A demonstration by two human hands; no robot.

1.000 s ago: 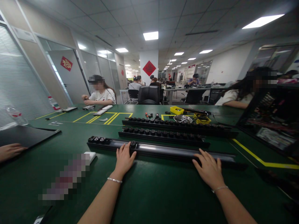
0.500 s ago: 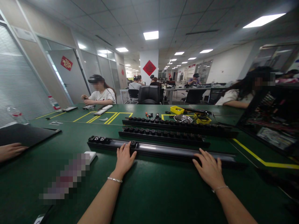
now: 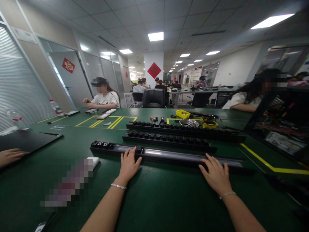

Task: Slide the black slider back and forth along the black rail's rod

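In front of me lies a long black power strip housing (image 3: 173, 157), an uncovered channel running left to right. Several black socket modules (image 3: 102, 144) sit in its left end, and a single socket module (image 3: 138, 149) stands farther along the channel. My left hand (image 3: 129, 163) rests on the housing beside this single module, fingertips over the near edge and thumb apart. My right hand (image 3: 216, 172) lies on the housing's right part with its fingers spread. Neither hand is closed around anything.
Behind lie two more strips filled with sockets (image 3: 166, 138). Farther back are a yellow tray (image 3: 182, 113) and a metal dish (image 3: 189, 123). A black computer case (image 3: 280, 129) stands at right. Another person's hand (image 3: 12, 157) rests at left, near a blurred-out object (image 3: 70, 185).
The single socket module sits very slightly farther right in the channel. Both my hands stay in nearly the same place.
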